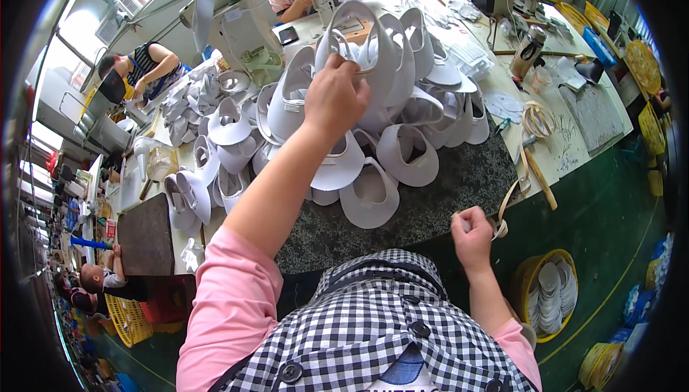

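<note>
A large heap of white shoe uppers (369, 198) covers the dark worktop in front of me. My left hand (336, 98) reaches to the top of the heap, its fingers closed on the edge of one white shoe upper (353, 20). Lower right, off the table's near edge, my right hand (472, 238) is closed in a fist. A beige tape (511, 194) runs from the tabletop down into that fist. Whatever else the fist may hold is hidden.
On the right side of the table lie a coil of beige tape (537, 120), a wooden-handled tool (540, 179) and a bottle (529, 51). A yellow basket of white pieces (551, 295) stands on the floor. Other people work at the far side and left, near sewing machines.
</note>
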The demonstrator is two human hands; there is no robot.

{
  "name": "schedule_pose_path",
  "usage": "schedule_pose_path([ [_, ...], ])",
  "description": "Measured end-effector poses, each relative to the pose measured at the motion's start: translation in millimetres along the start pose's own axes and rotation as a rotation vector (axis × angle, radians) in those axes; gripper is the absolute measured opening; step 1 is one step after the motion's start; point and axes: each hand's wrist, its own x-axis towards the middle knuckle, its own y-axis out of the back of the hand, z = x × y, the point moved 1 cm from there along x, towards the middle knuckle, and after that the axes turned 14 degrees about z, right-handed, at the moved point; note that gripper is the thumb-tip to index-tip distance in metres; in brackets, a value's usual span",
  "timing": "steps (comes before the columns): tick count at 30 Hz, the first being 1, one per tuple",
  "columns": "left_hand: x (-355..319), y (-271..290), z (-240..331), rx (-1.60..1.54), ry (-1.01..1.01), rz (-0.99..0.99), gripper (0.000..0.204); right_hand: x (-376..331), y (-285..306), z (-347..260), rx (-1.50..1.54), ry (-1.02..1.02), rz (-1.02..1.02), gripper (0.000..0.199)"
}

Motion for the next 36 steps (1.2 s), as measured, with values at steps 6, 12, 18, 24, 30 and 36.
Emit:
schedule_pose_path([
  [6,-15.4,-44.9,-49.8,0.019,0.015,-0.045,0.06,-7.5,-13.7,-7.4,-0.01,0.046,-0.075,0.013],
  [12,-25.0,9.0,-47.0,-0.261,-0.119,0.029,0.039,-7.9,-16.6,-4.5,-0.042,0.206,-0.067,0.011],
  [18,-36.3,54.2,-177.5,-0.068,0.066,0.125,0.032,-12.9,-36.4,-19.9,0.045,0.064,-0.118,0.011],
  [24,-77.6,67.6,-334.2,0.585,0.24,-0.155,0.044,-30.4,-63.3,-39.5,0.414,-0.194,-0.193,0.01],
  [30,-76.0,75.6,-341.5,0.643,0.155,-0.508,0.055,-51.1,-64.5,-34.9,0.428,-0.396,-0.079,0.009],
  [36,-65.8,94.5,-348.5,0.49,-0.047,-0.064,0.032,-68.5,-57.8,-30.4,0.385,-0.484,0.05,0.009],
])
